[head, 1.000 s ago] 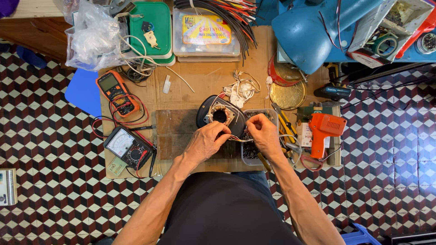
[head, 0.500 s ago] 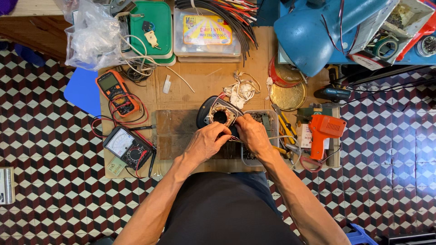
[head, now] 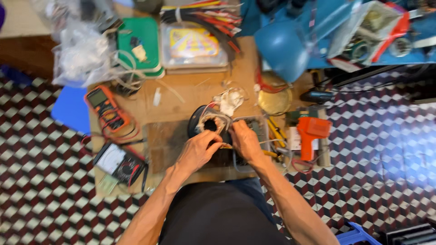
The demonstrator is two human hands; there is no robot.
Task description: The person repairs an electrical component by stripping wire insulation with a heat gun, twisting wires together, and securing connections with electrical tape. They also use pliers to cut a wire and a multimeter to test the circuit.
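here, near the middle of the small wooden counter (head: 190,90), a round black motor housing (head: 196,123) with a ring of copper-coloured winding (head: 212,122) at its centre sits just far of both hands. the left hand (head: 196,152) lies at the near left edge of the housing, its fingers curled loosely toward the winding; its grip is partly closed, and whether it pinches anything cannot be told from this blurred view. the right hand (head: 245,141) rests just right of the winding, fingers bent and closed down by the winding's right rim, seemingly on a thin wire or lead, though the blur hides what exactly it grips. the two hands are almost touching, with the winding just beyond their fingertips. a wad of white cloth (head: 229,100) lies on the far right side of the housing. to the left sit an orange multimeter (head: 105,109) and, nearer, a black analogue meter (head: 117,161). to the right lie a brass-coloured round dish (head: 274,100) and an orange power tool (head: 312,134). at the far edge are a green tray (head: 145,41) and a clear plastic box (head: 193,45).
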